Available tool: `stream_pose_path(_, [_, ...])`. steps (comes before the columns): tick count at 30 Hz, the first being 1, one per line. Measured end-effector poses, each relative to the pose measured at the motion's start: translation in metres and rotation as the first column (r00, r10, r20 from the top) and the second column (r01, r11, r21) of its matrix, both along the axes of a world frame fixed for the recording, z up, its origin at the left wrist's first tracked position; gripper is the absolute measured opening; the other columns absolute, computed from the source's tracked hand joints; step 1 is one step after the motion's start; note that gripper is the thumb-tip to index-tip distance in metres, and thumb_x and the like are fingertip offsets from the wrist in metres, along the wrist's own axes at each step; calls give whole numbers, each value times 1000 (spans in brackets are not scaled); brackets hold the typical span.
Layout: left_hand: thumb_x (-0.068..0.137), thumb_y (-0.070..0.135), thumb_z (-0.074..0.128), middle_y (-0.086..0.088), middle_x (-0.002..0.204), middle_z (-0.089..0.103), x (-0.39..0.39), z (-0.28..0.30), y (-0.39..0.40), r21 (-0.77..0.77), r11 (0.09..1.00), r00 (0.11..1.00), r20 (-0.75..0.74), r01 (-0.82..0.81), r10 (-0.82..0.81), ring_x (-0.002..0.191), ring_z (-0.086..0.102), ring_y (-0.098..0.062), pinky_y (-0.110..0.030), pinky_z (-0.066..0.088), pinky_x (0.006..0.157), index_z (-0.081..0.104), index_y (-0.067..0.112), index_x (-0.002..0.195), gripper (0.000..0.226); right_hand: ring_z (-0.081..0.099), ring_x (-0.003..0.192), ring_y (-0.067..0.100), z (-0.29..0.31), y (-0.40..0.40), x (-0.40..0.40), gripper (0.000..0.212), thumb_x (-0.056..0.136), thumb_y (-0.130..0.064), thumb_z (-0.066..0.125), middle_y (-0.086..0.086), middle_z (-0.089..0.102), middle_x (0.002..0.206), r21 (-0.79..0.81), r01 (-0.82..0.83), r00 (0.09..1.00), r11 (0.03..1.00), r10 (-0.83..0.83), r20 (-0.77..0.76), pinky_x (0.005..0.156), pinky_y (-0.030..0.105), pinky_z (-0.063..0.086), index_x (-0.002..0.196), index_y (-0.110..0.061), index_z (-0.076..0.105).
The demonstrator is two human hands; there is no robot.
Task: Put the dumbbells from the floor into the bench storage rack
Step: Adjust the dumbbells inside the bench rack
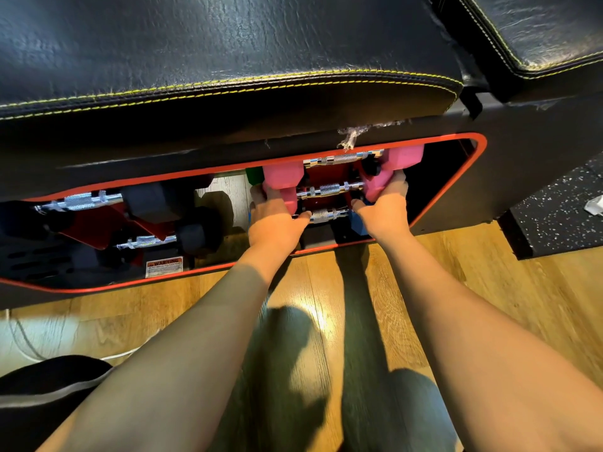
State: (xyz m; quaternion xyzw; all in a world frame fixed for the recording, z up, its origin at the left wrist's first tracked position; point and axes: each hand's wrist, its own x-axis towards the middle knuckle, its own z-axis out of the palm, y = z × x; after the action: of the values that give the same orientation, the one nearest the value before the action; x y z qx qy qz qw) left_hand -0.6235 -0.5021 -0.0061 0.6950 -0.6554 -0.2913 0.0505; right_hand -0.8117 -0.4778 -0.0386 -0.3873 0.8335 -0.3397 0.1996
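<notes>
Both my hands reach into the red-edged opening of the black bench. My left hand wraps the left pink head and my right hand the right pink head of a pink dumbbell, its chrome handle level between them on the red rack. Another pink dumbbell rests on the tier above. Below my hands lies a blue-headed dumbbell; its left head is hidden by my left hand. Black dumbbells fill the rack's left side.
The padded black bench top overhangs the opening. A green dumbbell head shows behind the pink one. Wooden floor lies under my arms, a speckled rubber mat to the right, and a white cable and dark object at lower left.
</notes>
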Motion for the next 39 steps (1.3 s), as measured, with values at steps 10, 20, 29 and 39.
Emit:
stream_pose_path(10, [71, 79, 57, -15, 96, 62, -7, 28, 9, -184, 951, 948, -251, -247, 197, 96, 61, -33, -44, 54, 82, 47, 9, 86, 72, 43, 133, 11, 39, 3, 3, 108, 65, -39, 89, 3, 42, 144, -420, 121, 980, 900, -40, 197, 114, 21, 30, 148, -11, 24])
stream_pose_path(20, [88, 62, 54, 0, 49, 34, -13, 34, -2, -225, 971, 981, -189, -83, 40, 57, 48, -23, -27, 31, 48, 38, 15, 49, 63, 58, 114, 14, 46, -8, 4, 91, 65, -35, 82, 10, 52, 129, -402, 146, 975, 904, -64, 211, 97, 29, 52, 139, -14, 33])
stream_pose_path(29, [90, 61, 50, 0, 51, 29, -11, 37, -1, -237, 971, 996, -77, 25, -44, 49, 39, -18, -27, 29, 48, 31, 19, 52, 60, 59, 110, 28, 46, -10, 6, 94, 62, -55, 74, 12, 55, 120, -334, 186, 981, 924, -158, 109, 95, 44, 53, 136, -12, 35])
stream_pose_path(39, [86, 63, 55, 1, 50, 28, -12, 41, 0, -200, 973, 984, -158, -116, 85, 44, 30, -14, -25, 25, 45, 31, 16, 52, 63, 46, 123, 39, 56, -3, 10, 88, 77, -44, 78, 17, 45, 129, -184, 200, 979, 962, -190, 74, 99, 40, 41, 143, -9, 31])
